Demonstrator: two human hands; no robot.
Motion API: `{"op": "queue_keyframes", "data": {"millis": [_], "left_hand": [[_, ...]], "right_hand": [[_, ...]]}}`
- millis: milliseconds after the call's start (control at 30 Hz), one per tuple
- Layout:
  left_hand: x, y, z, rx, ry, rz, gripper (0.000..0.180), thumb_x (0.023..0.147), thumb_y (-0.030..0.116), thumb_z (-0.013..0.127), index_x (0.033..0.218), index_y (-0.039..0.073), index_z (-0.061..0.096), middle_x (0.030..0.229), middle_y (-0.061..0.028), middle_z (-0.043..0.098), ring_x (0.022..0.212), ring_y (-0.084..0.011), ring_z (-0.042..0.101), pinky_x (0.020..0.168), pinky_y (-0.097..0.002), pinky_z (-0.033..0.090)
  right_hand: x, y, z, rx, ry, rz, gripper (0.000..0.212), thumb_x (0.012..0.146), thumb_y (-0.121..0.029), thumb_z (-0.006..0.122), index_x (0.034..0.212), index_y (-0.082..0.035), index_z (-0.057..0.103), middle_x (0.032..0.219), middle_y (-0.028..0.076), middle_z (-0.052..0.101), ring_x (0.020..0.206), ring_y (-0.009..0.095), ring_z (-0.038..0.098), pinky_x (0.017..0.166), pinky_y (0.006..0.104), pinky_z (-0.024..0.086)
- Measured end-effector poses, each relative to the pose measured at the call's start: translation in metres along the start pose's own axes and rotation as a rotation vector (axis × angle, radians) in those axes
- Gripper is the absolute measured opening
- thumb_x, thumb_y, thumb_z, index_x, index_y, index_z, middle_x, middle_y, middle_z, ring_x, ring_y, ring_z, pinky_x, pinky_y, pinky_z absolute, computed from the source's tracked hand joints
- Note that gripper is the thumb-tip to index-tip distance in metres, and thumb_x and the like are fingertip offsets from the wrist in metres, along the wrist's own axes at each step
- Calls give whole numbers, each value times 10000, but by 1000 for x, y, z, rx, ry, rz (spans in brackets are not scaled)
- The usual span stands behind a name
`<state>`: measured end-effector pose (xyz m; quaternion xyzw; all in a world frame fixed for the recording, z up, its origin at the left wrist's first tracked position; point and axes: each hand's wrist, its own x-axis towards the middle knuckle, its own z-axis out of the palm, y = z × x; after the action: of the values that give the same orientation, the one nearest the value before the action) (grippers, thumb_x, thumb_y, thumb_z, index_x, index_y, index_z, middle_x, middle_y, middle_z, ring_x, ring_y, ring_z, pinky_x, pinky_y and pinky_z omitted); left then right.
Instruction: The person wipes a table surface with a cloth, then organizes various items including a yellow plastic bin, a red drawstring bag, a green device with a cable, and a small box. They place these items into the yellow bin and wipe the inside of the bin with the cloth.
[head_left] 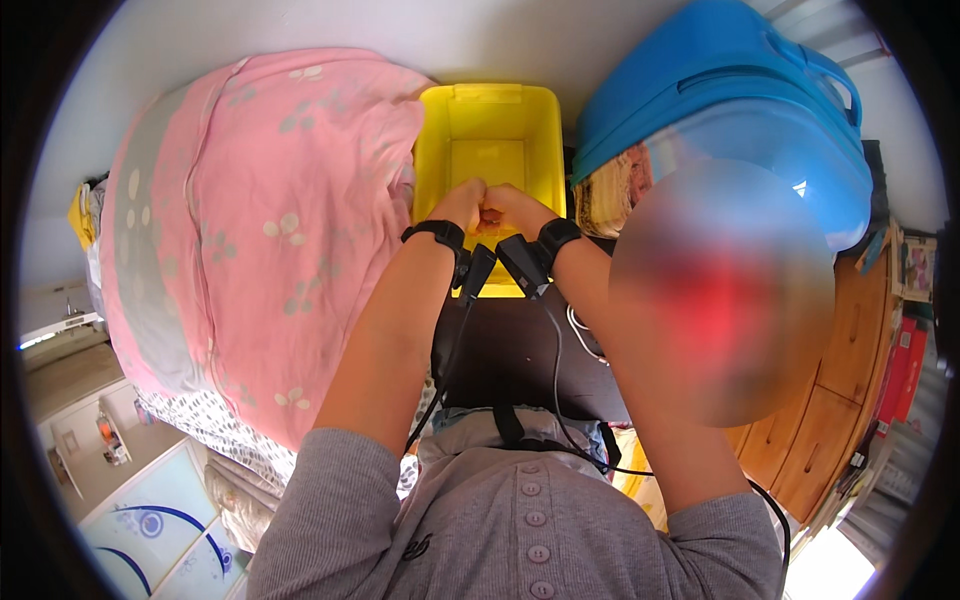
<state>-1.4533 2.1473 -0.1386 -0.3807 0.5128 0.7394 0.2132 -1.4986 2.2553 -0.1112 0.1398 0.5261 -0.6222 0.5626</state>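
Observation:
A yellow plastic bin [490,120] stands straight ahead of me, its inside bare where it shows. Above its near part, my left hand [461,204] and my right hand [517,208] meet, the fingers curled in and touching one another. Both look closed. Whatever they may pinch between them is hidden or too small to make out. Each wrist wears a black strap carrying a small black device, and a cable runs from each device down toward my body.
To the left lies a pink patterned quilt [290,200], bulging against the bin. A large blue storage box [700,90] stands at the right, with folded cloth [605,195] beside the bin. Under my forearms is a dark surface [520,350]. Wooden drawers [855,330] line the right side, partly behind a blurred patch.

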Motion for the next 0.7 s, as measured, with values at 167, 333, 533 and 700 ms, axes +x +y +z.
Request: {"op": "queue_keyframes", "data": {"millis": [167, 333, 533, 700], "left_hand": [[-20, 16, 10, 202, -81, 39, 328, 831, 258, 341, 818, -10, 530, 794, -173, 563, 662, -232, 558, 598, -342, 450], [-29, 18, 1, 135, -43, 4, 299, 824, 272, 416, 898, -3, 506, 868, -166, 571, 742, -280, 557, 682, -392, 454], [-22, 13, 5, 186, -117, 168, 277, 819, 239, 417, 910, -14, 485, 876, -176, 548, 793, -308, 551, 723, -425, 474], [-41, 19, 13, 19, 5, -42, 258, 817, 206, 418, 925, -22, 472, 891, -175, 529, 797, -284, 567, 734, -404, 488]], "right_hand": [[-1, -1, -14, -349, 53, -92, 151, 809, -155, 566, 732, -26, 558, 658, 43, 502, 537, 163, 417, 501, 326, 323], [-18, -7, 2, -374, 68, -104, 186, 818, -149, 510, 821, 28, 567, 775, 109, 572, 599, 224, 537, 557, 344, 438], [22, 12, -31, -220, 55, -128, 160, 774, -91, 474, 824, 25, 574, 774, 115, 561, 671, 217, 552, 595, 339, 450], [-2, -2, -20, -355, -76, -82, 136, 825, -121, 490, 788, -16, 568, 761, 60, 598, 643, 158, 575, 648, 281, 513]]}}
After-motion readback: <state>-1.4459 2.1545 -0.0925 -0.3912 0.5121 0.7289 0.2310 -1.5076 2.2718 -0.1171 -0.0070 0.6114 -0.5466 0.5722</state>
